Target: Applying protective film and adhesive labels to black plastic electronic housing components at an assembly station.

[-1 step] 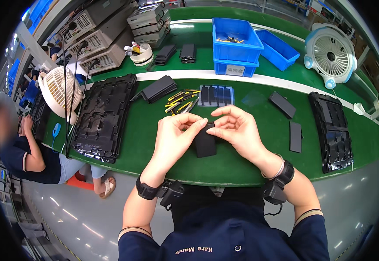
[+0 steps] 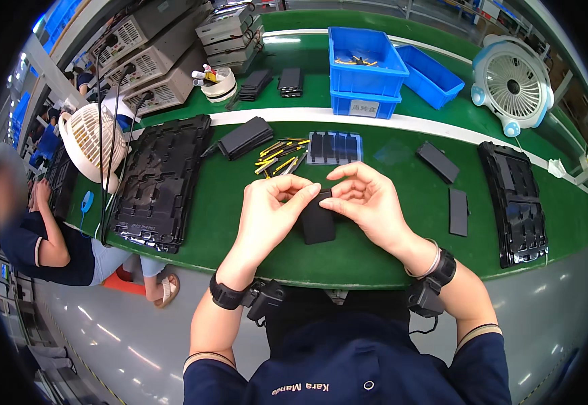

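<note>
A flat black rectangular block point(image 2: 319, 225) is held between my two hands over the near edge of the green table. My left hand point(image 2: 279, 212) pinches its upper left corner between thumb and index finger. At the upper right corner, my right hand point(image 2: 369, 202) grips the same end with thumb and fingertips, its other fingers curled. Whether a small part sits between the fingertips is hidden. Just beyond my hands lie a loose pile of thin yellow and black strips point(image 2: 282, 155) and a clear bluish sheet point(image 2: 334, 148) bearing dark strips.
Similar black blocks point(image 2: 438, 163) lie to the right, with a stack point(image 2: 245, 138) to the left. Black moulded trays point(image 2: 162, 179) point(image 2: 513, 202) flank the work area. Blue bins point(image 2: 367, 71), a fan point(image 2: 513, 86) and a smaller fan point(image 2: 95, 143) stand around. A co-worker sits at left.
</note>
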{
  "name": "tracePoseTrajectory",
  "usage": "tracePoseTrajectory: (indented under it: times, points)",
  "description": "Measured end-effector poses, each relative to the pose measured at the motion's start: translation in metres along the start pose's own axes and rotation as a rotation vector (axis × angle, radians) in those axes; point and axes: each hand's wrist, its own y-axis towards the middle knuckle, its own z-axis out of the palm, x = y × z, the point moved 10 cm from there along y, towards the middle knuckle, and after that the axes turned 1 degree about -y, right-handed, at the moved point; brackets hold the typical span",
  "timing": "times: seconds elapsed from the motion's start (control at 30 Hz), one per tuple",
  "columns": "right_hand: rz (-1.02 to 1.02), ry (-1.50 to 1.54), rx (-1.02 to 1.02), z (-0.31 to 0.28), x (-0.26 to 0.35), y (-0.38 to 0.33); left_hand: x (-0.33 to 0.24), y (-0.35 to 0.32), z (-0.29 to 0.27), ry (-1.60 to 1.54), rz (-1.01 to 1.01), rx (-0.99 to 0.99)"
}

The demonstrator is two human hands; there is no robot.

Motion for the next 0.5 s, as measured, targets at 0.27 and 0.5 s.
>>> tracePoseTrajectory:
  times: [0.27, 0.5]
  points:
    - [-0.059, -0.095, 0.012, 0.000, 0.009, 0.000, 0.011, 0.008, 0.005, -0.041, -0.094, 0.139]
    - [-0.045, 0.038, 0.040, -0.003, 0.002, 0.007, 0.026, 0.006, -0.003, -0.219, -0.213, 0.078]
